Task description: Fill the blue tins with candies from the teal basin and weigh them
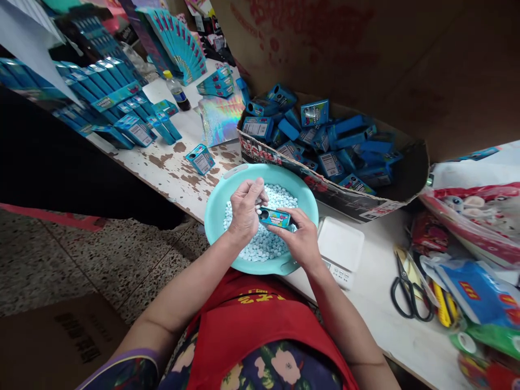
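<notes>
My right hand (301, 238) grips a small blue candy box (277, 219) between thumb and fingers, tilted so that a dark round opening faces left. Close beside that opening is my left hand (245, 208), its fingers curled together around small pale candies; one or two show at its edge. Beneath both hands sits a turquoise basin (214, 216), with many pale blue, pill-shaped candies (264, 250) spread over its bottom. The inside of my left hand is mostly hidden.
Behind the basin, an open carton (280, 167) is heaped with blue candy boxes. A white scale (341, 244) lies right of the basin, then black scissors (406, 295). At left stand a single box (200, 159), a bottle (177, 91) and stacked display boxes (109, 95).
</notes>
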Demonstrator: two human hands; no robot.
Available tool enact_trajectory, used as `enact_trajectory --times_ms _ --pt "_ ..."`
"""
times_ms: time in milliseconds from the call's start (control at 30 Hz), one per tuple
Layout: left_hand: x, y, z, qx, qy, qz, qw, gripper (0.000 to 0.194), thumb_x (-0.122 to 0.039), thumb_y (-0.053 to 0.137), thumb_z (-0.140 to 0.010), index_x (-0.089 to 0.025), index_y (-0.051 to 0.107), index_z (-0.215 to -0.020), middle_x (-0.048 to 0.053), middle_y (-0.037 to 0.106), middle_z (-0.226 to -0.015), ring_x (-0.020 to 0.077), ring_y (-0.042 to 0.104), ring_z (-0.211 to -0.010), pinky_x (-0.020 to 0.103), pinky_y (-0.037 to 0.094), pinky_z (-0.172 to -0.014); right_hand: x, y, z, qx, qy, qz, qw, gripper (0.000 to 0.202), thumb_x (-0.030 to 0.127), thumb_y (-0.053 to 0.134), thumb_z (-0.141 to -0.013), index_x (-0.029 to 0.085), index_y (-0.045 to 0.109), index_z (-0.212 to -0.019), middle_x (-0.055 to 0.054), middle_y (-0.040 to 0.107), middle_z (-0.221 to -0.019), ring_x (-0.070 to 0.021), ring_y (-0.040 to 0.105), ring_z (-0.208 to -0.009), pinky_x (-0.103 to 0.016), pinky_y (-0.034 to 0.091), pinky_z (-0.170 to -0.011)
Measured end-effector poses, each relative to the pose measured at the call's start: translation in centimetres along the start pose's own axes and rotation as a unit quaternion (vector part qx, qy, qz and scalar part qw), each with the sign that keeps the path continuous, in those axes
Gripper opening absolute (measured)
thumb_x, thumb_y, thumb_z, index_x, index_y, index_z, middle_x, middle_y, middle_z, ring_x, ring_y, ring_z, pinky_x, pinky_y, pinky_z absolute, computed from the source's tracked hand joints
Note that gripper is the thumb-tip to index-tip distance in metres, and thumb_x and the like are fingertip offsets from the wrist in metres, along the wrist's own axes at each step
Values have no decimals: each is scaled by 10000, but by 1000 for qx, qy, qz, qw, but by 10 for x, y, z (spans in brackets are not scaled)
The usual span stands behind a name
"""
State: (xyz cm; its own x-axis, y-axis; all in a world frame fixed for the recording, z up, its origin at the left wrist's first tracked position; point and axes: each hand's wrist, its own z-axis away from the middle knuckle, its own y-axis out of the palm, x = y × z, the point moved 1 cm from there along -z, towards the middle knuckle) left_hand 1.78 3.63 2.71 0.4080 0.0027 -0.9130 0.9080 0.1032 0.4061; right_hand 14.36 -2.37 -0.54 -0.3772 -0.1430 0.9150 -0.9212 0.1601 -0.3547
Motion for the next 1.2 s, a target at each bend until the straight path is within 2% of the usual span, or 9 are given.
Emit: enact_trajectory --times_ms 533,667,733,800,900,933,1000,1067,1200 --pt "-3 5 -7 0 -2 3 1000 412 -486 713 -763 -218 410 -685 -97 216 -517 59 218 -421 215 200 -392 0 1 -1 -11 37 -69 997 366 328 844 -646 249 726 -983 -23 686 -960 -213 628 -937 -356 484 -881" --pt "-14 -13 -15 -7 26 -17 999 388 -478 676 -783 -226 396 -695 -96 187 -535 63 161 -418 208 158 -388 -1 -40 15 -59 62 -139 987 420 365 846 -636 254 718 -1019 -19 685 -977 -201 645 -892 -333 515 -818" --pt "-11 -31 -16 16 26 -131 991 307 -456 636 -806 -221 459 -715 -85 241 -524 69 217 -418 206 192 -399 -8 -73 28 -124 60 -142 980 429 381 842 -637 258 712 -1027 -22 685 -979 -200 648 -863 -328 525 -777" --pt "-1 -50 -14 88 2 -346 934 239 -431 589 -825 -214 538 -738 -53 384 -532 92 359 -463 209 277 -443 -21 -105 41 -199 51 -113 972 429 388 839 -635 246 709 -1018 -30 686 -981 -206 645 -868 -340 525 -788" --pt "19 -67 -2 247 -24 -638 729 224 -403 511 -864 -227 643 -906 34 661 -808 202 599 -770 286 443 -661 -52 -134 52 -264 61 -61 961 439 379 844 -619 223 708 -1006 -33 684 -965 -210 643 -886 -369 517 -839" --pt "24 -69 2 286 -14 -694 660 260 -392 491 -876 -231 651 -1004 67 688 -961 255 613 -923 347 461 -762 -63 -137 55 -272 67 -49 959 442 372 846 -615 218 708 -1006 -31 684 -961 -210 642 -896 -376 513 -854" --pt "29 -70 9 324 25 -760 562 359 -369 465 -897 -223 611 -1191 124 637 -1207 342 540 -1161 480 420 -916 -83 -138 58 -282 79 -40 955 442 357 845 -617 214 707 -1012 -29 685 -963 -208 641 -914 -382 507 -875" --pt "29 -68 12 334 50 -792 509 432 -366 439 -916 -199 555 -1298 155 585 -1296 381 492 -1231 547 380 -963 -97 -136 63 -289 91 -47 952 441 340 844 -622 212 705 -1020 -30 686 -973 -203 641 -929 -380 504 -889" --pt "23 -71 9 367 32 -803 469 488 -394 388 -940 -170 510 -1356 172 619 -1238 384 563 -1149 516 418 -915 -100 -136 75 -266 100 -93 954 520 304 855 -611 222 677 -1092 -54 682 -1084 -214 635 -1027 -394 492 -949"
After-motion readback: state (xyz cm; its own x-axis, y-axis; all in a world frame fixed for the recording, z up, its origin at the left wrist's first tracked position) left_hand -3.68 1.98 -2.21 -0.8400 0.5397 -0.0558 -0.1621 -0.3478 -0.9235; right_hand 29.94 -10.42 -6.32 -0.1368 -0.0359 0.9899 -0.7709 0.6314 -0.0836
